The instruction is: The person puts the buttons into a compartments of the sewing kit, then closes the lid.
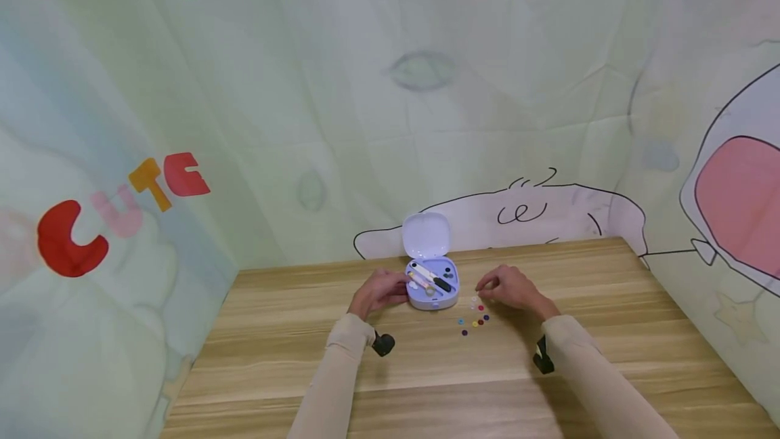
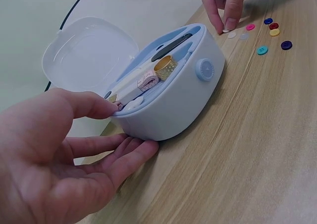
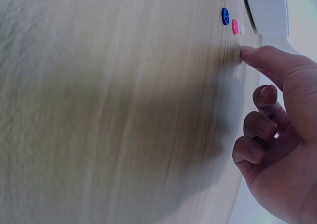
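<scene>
A pale blue and white sewing box (image 1: 433,303) stands on the table with its lid (image 1: 426,236) raised. My left hand (image 1: 382,288) holds its left side, thumb on the rim and fingers low against the wall. Inside lie a gold thimble (image 2: 165,67), a rolled tape measure (image 2: 147,80), a white tool with a black end (image 1: 441,284) and dark buttons (image 1: 448,270). To the right of the box, my right hand (image 1: 510,288) pinches a small white button (image 2: 226,30) at the table surface between thumb and forefinger; its other fingers are curled.
Loose buttons lie in front of the right hand: pink (image 2: 250,27), blue (image 2: 268,21), red (image 2: 274,26), yellow (image 2: 274,32), turquoise (image 2: 262,50), dark blue (image 2: 286,45) and whitish (image 2: 231,35). A printed cloth backdrop (image 1: 365,120) hangs behind the wooden table (image 1: 292,330).
</scene>
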Motion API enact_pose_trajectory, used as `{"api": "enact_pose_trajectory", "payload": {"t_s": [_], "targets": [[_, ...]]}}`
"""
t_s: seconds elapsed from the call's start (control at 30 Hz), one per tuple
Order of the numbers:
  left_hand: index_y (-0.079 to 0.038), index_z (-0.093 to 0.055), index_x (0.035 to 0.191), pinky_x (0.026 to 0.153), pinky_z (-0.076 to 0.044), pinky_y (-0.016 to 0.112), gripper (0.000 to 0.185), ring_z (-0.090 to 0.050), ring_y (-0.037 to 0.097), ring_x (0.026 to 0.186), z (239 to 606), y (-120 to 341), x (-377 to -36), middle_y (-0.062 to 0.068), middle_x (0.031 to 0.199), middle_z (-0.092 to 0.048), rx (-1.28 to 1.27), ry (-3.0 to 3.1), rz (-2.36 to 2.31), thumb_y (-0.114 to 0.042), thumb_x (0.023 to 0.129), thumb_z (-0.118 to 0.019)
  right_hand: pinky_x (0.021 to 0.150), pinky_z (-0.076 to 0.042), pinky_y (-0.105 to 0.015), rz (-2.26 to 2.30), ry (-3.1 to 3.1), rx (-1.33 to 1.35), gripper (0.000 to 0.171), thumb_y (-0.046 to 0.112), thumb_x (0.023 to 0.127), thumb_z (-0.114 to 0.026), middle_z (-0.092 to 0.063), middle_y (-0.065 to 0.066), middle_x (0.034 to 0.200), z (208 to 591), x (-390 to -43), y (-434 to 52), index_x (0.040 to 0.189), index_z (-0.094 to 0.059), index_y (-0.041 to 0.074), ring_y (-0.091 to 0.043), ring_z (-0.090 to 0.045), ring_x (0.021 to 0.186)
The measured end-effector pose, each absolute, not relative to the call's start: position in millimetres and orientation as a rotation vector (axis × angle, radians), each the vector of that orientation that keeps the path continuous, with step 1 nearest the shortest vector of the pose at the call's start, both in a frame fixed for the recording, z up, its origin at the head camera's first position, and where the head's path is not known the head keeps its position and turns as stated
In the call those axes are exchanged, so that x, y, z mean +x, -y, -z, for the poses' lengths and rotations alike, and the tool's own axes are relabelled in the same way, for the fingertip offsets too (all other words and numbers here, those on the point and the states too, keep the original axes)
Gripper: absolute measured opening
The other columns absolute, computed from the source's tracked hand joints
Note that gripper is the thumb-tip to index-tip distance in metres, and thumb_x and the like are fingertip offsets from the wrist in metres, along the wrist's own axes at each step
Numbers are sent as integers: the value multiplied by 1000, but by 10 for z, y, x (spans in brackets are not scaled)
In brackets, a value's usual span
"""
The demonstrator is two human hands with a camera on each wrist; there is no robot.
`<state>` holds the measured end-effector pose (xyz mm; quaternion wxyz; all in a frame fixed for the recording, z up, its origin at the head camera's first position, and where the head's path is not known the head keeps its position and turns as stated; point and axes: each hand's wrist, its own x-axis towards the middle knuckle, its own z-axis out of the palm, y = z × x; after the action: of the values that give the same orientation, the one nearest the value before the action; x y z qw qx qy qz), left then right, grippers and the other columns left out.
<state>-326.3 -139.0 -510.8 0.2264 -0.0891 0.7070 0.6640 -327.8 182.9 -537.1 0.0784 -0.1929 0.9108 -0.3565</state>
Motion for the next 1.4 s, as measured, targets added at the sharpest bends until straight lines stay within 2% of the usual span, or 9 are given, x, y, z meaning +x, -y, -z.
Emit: {"api": "enact_pose_trajectory", "payload": {"t_s": [0.23,0.6,1.17,1.4], "targets": [[11,-64,123,93,-61,38,29,-69,22,95,5090,1401,-3243,20,113,-71,-266,-1948,-1820,-10,102,-62,64,-47,-29,1066,-2720,-526,10,7,91,-77,-75,-4,101,5389,-3279,-1809,99,-80,11,-17,-56,77],[12,-64,123,93,-61,39,29,-69,22,96,5109,1401,-3243,21,114,-71,-258,-1942,-1839,-9,102,-61,66,-52,-31,1020,-2743,-531,10,7,92,-77,-72,0,93,5357,-3260,-1785,97,-80,14,-17,-58,78],[12,-63,123,92,-61,38,30,-69,21,94,5110,1406,-3259,20,113,-71,-243,-1936,-1843,-9,103,-61,72,-50,-32,1003,-2754,-573,7,7,91,-77,-76,-3,100,5325,-3261,-1796,94,-82,13,-18,-57,85],[13,-63,123,92,-61,38,30,-69,21,94,5117,1403,-3266,20,111,-72,-237,-1935,-1845,-8,102,-61,73,-50,-31,996,-2758,-586,7,9,91,-78,-74,2,95,5312,-3271,-1808,91,-82,15,-19,-57,86]]}}
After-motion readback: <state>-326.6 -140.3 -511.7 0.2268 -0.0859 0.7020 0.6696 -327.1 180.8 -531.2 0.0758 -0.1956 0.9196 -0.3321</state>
